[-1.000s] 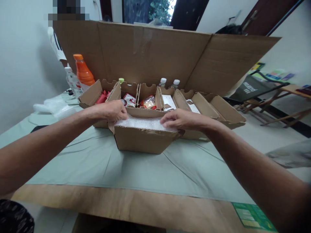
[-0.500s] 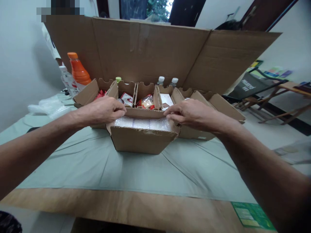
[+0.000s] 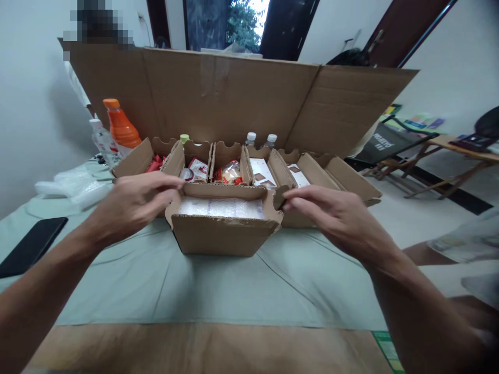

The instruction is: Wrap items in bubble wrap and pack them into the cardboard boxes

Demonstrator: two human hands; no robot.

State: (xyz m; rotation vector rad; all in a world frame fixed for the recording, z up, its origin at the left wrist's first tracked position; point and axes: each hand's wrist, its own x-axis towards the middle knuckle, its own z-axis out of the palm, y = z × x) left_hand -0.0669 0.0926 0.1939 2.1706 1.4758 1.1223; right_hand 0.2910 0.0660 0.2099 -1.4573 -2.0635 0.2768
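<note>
A small open cardboard box (image 3: 218,236) stands in front of me on the green cloth, with clear bubble wrap (image 3: 222,208) packed inside. At its left rear corner, my left hand (image 3: 134,202) has finger and thumb closed on the box's upper edge. My right hand (image 3: 331,210) pinches the right side flap (image 3: 278,198) between thumb and fingers. Behind the box is a row of open cardboard compartments holding a red-and-white packet (image 3: 198,169), a wrapped snack in red and clear film (image 3: 230,172) and white cards or boxes (image 3: 263,172).
A tall cardboard panel (image 3: 234,93) stands behind the row. An orange drink bottle (image 3: 121,127) and a clear bottle (image 3: 103,137) are at left, near plastic wrap (image 3: 80,184) and a black phone (image 3: 33,246). A folding chair (image 3: 385,143) and part of another person's leg (image 3: 419,254) are at right.
My hands have moved apart, from over the rear corners of the box out to its two sides. The view has shifted a little, bringing the phone into sight.
</note>
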